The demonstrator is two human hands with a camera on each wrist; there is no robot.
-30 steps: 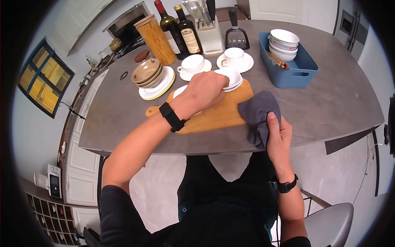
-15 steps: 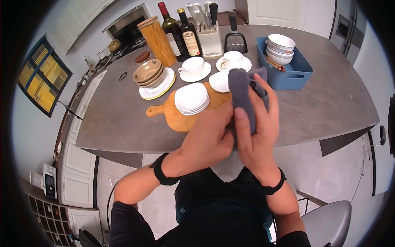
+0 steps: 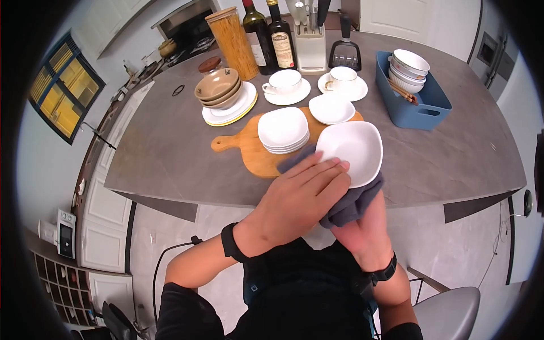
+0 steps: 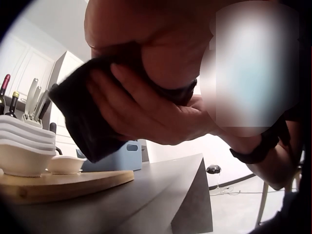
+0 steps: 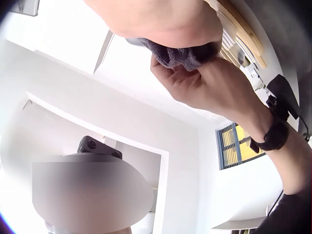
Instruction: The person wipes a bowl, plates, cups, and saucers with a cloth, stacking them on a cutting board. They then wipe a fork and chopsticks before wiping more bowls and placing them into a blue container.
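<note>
A white, rounded-square bowl (image 3: 357,150) is held tilted above the near right part of the wooden cutting board (image 3: 249,153). My left hand (image 3: 300,195) grips its near left rim, fingertips over the inside. From below, my right hand (image 3: 362,232) supports the bowl through a grey cloth (image 3: 351,207); its fingers curl round the cloth in the left wrist view. In the right wrist view the cloth (image 5: 180,56) is bunched between both hands. On the board stand a stack of white dishes (image 3: 283,127) and another white bowl (image 3: 331,109).
Brown bowls (image 3: 218,88) on plates are at the left, two cups (image 3: 285,82) on saucers behind the board. A blue bin (image 3: 419,113) with bowls and chopsticks stands right. Bottles (image 3: 281,42), a pasta jar (image 3: 232,45) and a knife block (image 3: 310,54) line the back.
My left hand reached to the white bowls on the board, then came back to the cloth in my right hand. The white bowl, hidden behind the cloth before, now shows between both hands.
</note>
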